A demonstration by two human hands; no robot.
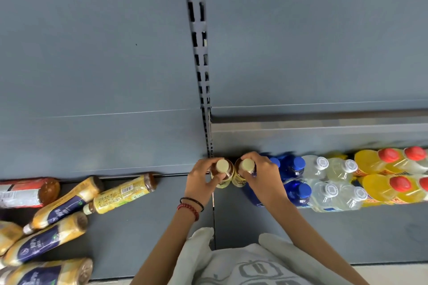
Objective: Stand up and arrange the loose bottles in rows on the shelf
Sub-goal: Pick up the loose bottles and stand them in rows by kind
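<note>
Grey-blue metal shelf (150,227), matching back panel (92,53), slotted upright (201,65) at centre. Left hand (200,183) fingers curled round standing cream-capped bottle (221,165). Right hand (266,178) fingers grip second cream-capped bottle (247,165) just beside it. Left of fingers: at least six loose bottles (122,192) lying flat. Right of fingers, standing in two rows: three blue caps (298,163) visible, four clear bottles (324,170), four yellow bottles (370,164).
</note>
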